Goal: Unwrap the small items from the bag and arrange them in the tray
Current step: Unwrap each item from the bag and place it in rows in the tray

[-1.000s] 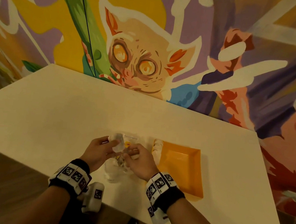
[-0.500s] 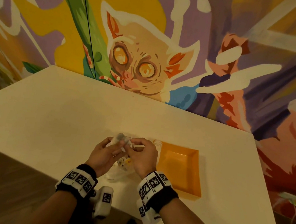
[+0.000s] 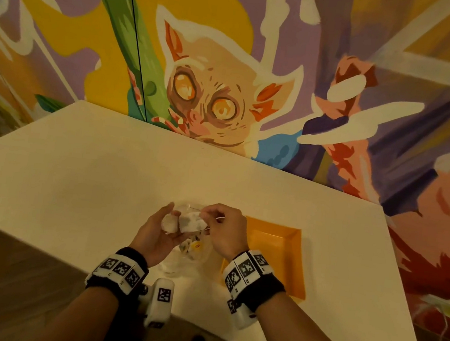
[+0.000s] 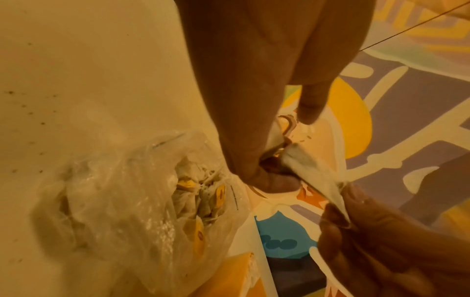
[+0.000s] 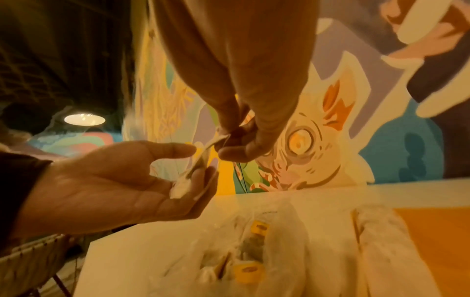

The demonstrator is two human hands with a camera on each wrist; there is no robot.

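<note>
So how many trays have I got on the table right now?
1. The orange tray sits on the table just right of the bag, its near-left corner hidden behind the wrist of the right hand. No other tray shows.

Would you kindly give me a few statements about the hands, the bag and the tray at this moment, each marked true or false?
1. Both hands are holding one small white item above the table. True.
2. The orange tray lies to the left of the clear plastic bag. False: it lies to the bag's right.
3. The right hand pinches one end of the item's wrapping. True.
4. The bag is empty. False: small items with yellow tags are still inside.
5. The left hand rests flat on the table. False: it is raised and grips the item.
</note>
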